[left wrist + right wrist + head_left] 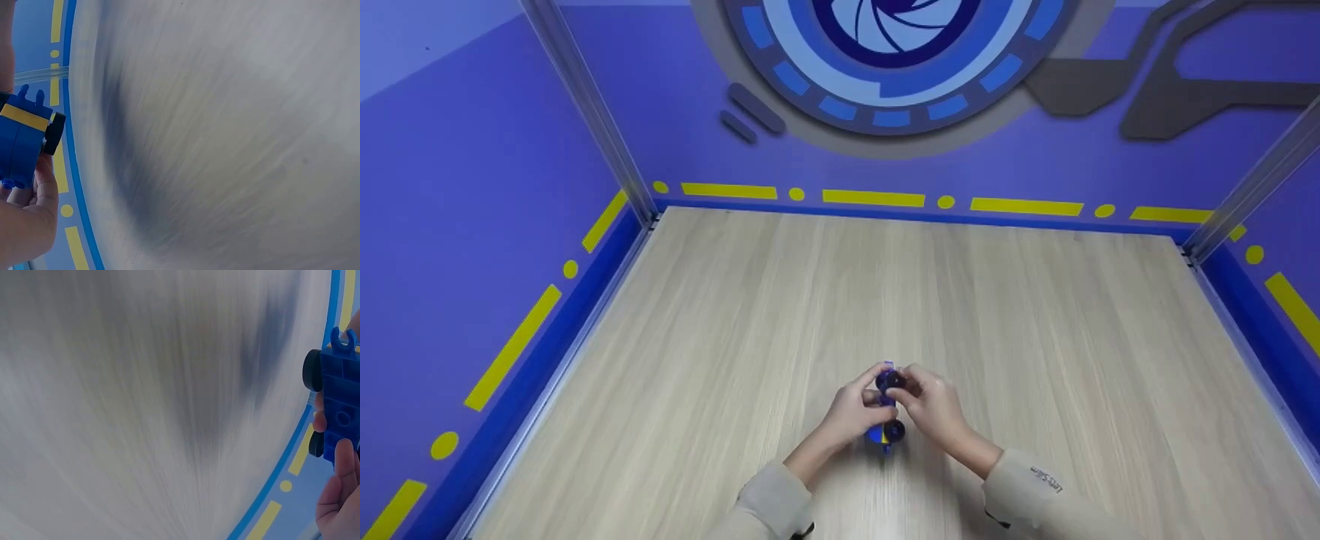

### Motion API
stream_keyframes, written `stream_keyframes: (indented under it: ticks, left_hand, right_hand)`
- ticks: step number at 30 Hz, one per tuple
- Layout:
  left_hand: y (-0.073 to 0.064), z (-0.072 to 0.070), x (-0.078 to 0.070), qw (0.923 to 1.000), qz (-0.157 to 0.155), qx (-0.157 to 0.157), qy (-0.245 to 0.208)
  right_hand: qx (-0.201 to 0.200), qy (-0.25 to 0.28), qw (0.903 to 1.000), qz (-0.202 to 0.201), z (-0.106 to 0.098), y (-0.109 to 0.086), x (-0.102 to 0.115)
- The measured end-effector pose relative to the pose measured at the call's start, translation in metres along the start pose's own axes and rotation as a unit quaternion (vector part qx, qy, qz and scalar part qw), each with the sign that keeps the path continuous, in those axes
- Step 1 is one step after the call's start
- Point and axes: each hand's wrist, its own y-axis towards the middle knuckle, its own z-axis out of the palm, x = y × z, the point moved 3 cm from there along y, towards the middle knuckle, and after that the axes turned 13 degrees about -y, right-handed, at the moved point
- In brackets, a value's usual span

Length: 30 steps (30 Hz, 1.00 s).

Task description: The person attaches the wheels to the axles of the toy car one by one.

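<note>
A small blue toy car (876,434) with a yellow stripe and black wheels is between both hands, near the front middle of the table. My left hand (851,414) grips its body from the left, thumb across the side. From the right, my right hand (936,405) pinches it by the far wheel. One near wheel (895,431) shows uncovered. In the left wrist view, the toy car (21,147) shows its yellow band and two blue prongs. Its flat blue underside (340,402) and a hook-like end appear in the right wrist view, partly cut off by the frame.
The pale wood-grain table (780,300) spreads around the hands. Blue-purple panels (607,90) with yellow dashes stand at the back and both sides, joined by metal corner posts (585,97).
</note>
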Motion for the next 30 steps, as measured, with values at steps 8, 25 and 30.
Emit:
stream_keyframes:
  ticks: [8,25,30]
  left_hand:
    - [0.0,0.0,0.002,0.9999,-0.008,-0.008,0.008]
    - [-0.016,0.004,-0.027,0.9994,0.002,0.01,0.034]
    - [-0.011,0.003,-0.017,0.9988,0.006,0.004,0.048]
  right_hand:
    - [0.019,-0.002,0.9998,0.01,0.001,0.001,-0.001]
    - [0.12,0.053,0.9892,0.066,0.002,0.002,-0.003]
    - [0.128,0.053,0.9875,0.076,0.003,0.001,-0.003]
